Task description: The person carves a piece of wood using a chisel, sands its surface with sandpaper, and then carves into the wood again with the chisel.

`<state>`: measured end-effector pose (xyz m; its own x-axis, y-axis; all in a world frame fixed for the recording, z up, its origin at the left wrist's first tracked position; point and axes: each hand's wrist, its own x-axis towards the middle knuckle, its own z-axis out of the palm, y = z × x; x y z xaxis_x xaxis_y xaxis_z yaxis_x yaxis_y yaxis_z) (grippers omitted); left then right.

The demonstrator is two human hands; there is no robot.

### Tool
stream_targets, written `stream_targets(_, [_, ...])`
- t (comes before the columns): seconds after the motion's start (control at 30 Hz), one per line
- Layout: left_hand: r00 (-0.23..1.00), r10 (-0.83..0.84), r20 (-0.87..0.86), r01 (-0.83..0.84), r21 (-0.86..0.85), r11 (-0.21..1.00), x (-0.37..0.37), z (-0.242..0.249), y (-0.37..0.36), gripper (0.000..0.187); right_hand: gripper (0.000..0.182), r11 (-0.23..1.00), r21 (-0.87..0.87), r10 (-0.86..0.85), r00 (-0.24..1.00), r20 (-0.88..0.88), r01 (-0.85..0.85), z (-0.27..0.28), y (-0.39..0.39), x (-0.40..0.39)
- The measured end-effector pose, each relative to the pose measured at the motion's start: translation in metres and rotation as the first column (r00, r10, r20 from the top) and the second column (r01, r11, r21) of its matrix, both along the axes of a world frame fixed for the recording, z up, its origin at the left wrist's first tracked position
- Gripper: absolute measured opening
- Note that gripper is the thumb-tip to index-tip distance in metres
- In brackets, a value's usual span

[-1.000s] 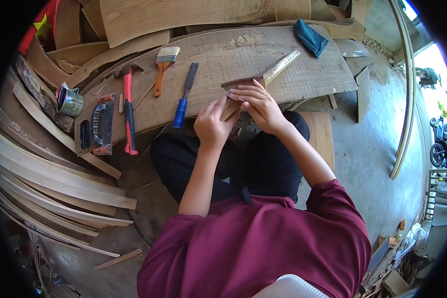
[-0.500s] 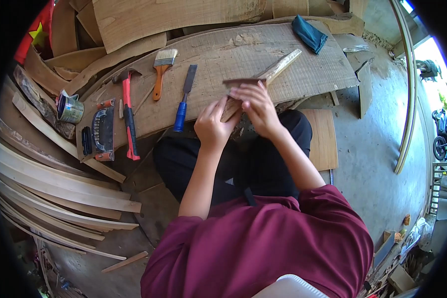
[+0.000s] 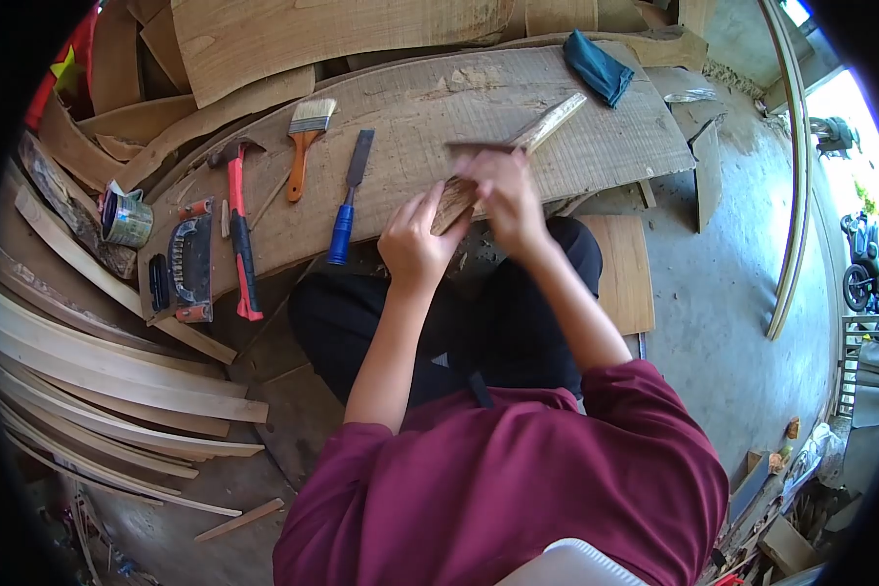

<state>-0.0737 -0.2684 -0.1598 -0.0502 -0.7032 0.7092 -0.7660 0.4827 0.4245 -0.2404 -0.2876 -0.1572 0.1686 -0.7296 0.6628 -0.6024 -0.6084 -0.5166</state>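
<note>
My left hand is closed around the near end of a rough wooden stick, which slants up and to the right above a broad plank. Over the middle of the stick lies my right hand, blurred, its fingers bent onto a thin dark brown sheet that looks like sandpaper. Most of that sheet is hidden beneath the fingers. Left of my hands, a chisel with a blue handle rests on the plank. Beside it are a paintbrush and a red and black claw hammer.
A sanding block with a black handle and a tin can sit at the plank's left end. A teal cloth lies at its far right. Curved wooden strips are stacked on the left floor; a board is by my right knee.
My right hand has slid a little along the stick, away from me, with the dark sheet. The left hand keeps its hold. The whole view has shifted slightly.
</note>
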Motion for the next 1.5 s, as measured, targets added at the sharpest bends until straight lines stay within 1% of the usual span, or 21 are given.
stream_targets(0.07, [1.000, -0.009, -0.009, 0.009, 0.018, 1.000, 0.002, 0.000, 0.002, 0.044, 0.029, 0.995, 0.083, 0.051, 0.998, 0.023, -0.053, -0.001, 0.027, 0.019])
stream_targets(0.13, [1.000, -0.019, -0.014, 0.020, 0.030, 0.999, 0.001, 0.000, 0.003, 0.043, 0.031, 0.992, 0.091, 0.090, 0.994, -0.065, -0.084, 0.006, 0.013, -0.001])
stream_targets(0.17, [1.000, -0.007, 0.004, 0.007, 0.020, 1.000, 0.000, 0.001, 0.002, 0.044, 0.029, 1.000, -0.006, 0.026, 0.997, -0.067, -0.026, 0.003, -0.002, -0.014])
stream_targets(0.2, [1.000, 0.007, 0.022, -0.007, 0.012, 1.000, 0.001, 0.000, 0.002, 0.044, 0.025, 0.997, -0.068, 0.046, 0.998, 0.038, -0.043, 0.010, -0.018, -0.030])
stream_targets(0.23, [1.000, 0.007, 0.025, -0.007, 0.010, 1.000, 0.001, 0.000, 0.002, 0.044, 0.025, 0.997, -0.051, -0.053, 0.998, 0.039, 0.055, 0.010, -0.036, -0.051])
stream_targets(0.27, [1.000, 0.010, 0.019, -0.010, 0.004, 1.000, 0.001, 0.000, 0.003, 0.044, 0.027, 0.965, -0.060, -0.251, 0.965, 0.071, 0.255, 0.001, -0.053, -0.069])
stream_targets(0.3, [1.000, 0.012, 0.012, -0.012, -0.002, 1.000, 0.001, 0.000, 0.003, 0.044, 0.029, 0.968, -0.005, -0.247, 0.955, 0.163, 0.251, -0.003, -0.072, -0.094])
stream_targets(0.37, [1.000, 0.011, 0.010, -0.011, 0.002, 1.000, 0.000, 0.001, 0.004, 0.045, 0.031, 0.949, -0.006, -0.308, 0.930, 0.200, 0.316, 0.005, -0.087, -0.116])
stream_targets(0.47, [1.000, 0.011, 0.003, -0.011, 0.007, 1.000, -0.001, 0.004, 0.004, 0.043, 0.031, 0.940, -0.013, -0.326, 0.909, 0.261, 0.341, -0.008, -0.086, -0.106])
stream_targets(0.57, [1.000, 0.011, 0.005, -0.011, 0.003, 1.000, -0.001, 0.004, 0.006, 0.041, 0.029, 0.981, 0.011, -0.186, 0.934, 0.304, 0.192, -0.011, -0.044, -0.050])
stream_targets(0.63, [1.000, 0.011, 0.015, -0.011, -0.005, 1.000, 0.001, 0.004, 0.007, 0.042, 0.026, 0.994, -0.050, -0.096, 0.990, 0.103, 0.102, -0.011, -0.007, -0.013])
stream_targets(0.73, [1.000, -0.020, 0.020, 0.020, -0.004, 1.000, 0.005, 0.005, 0.010, 0.043, 0.022, 0.999, -0.014, 0.030, 0.997, 0.065, -0.029, -0.002, 0.015, -0.003])
stream_targets(0.8, [0.999, -0.019, 0.033, 0.018, 0.024, 1.000, 0.006, 0.005, 0.012, 0.044, 0.022, 0.998, -0.065, -0.005, 0.987, 0.163, 0.016, -0.007, -0.015, -0.029])
stream_targets(0.83, [0.999, -0.023, 0.037, 0.022, 0.028, 0.999, 0.006, 0.005, 0.013, 0.044, 0.023, 0.983, -0.115, -0.128, 0.985, 0.117, 0.142, -0.011, -0.037, -0.049])
stream_targets(0.87, [0.999, -0.024, 0.025, 0.024, 0.020, 1.000, 0.006, 0.004, 0.013, 0.044, 0.026, 0.972, -0.041, -0.214, 0.946, 0.243, 0.230, -0.008, -0.052, -0.064])
stream_targets(0.97, [1.000, -0.016, 0.017, 0.015, 0.013, 1.000, 0.004, 0.006, 0.012, 0.044, 0.032, 0.946, -0.010, -0.304, 0.899, 0.316, 0.324, -0.006, -0.089, -0.111])
stream_targets(1.07, [1.000, 0.001, 0.026, -0.002, 0.022, 1.000, 0.003, 0.006, 0.012, 0.043, 0.032, 0.943, 0.023, -0.320, 0.881, 0.350, 0.333, -0.013, -0.089, -0.103])
stream_targets(1.2, [1.000, -0.018, 0.023, 0.017, 0.035, 0.999, 0.004, 0.005, 0.012, 0.043, 0.030, 0.983, 0.016, -0.170, 0.876, 0.452, 0.183, -0.017, -0.042, -0.047])
stream_targets(1.27, [0.999, -0.027, 0.030, 0.026, 0.018, 0.999, 0.006, 0.006, 0.012, 0.043, 0.028, 0.990, -0.017, -0.130, 0.954, 0.272, 0.139, -0.013, -0.018, -0.031])
stream_targets(1.3, [0.999, -0.038, 0.038, 0.038, 0.006, 0.999, 0.007, 0.006, 0.012, 0.044, 0.028, 0.993, -0.025, -0.106, 0.959, 0.262, 0.117, -0.013, -0.017, -0.032])
stream_targets(1.5, [0.998, -0.040, 0.058, 0.039, 0.016, 0.999, 0.008, 0.006, 0.013, 0.043, 0.029, 0.964, -0.004, -0.245, 0.894, 0.374, 0.266, -0.012, -0.084, -0.101])
